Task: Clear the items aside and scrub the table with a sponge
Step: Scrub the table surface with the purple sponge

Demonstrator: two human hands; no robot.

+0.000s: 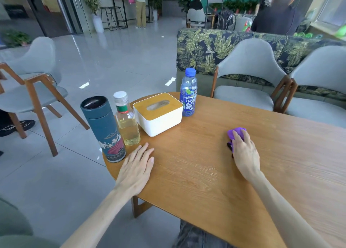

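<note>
My right hand (244, 152) presses down on a purple sponge (236, 132) in the middle of the wooden table (206, 182). My left hand (137, 168) lies flat and open on the table near its left edge. Along that left end stand a dark teal flask (104, 129), a clear bottle of yellow liquid (127, 119), a white tissue box with a wooden lid (158, 114) and a blue drink bottle (188, 93). My left fingertips sit just in front of the yellow-liquid bottle, not touching it.
Grey chairs with wooden frames stand at the far right (249, 75) and to the left on the tiled floor (31, 86). A leaf-patterned sofa (204, 47) runs behind the table. People stand in the background.
</note>
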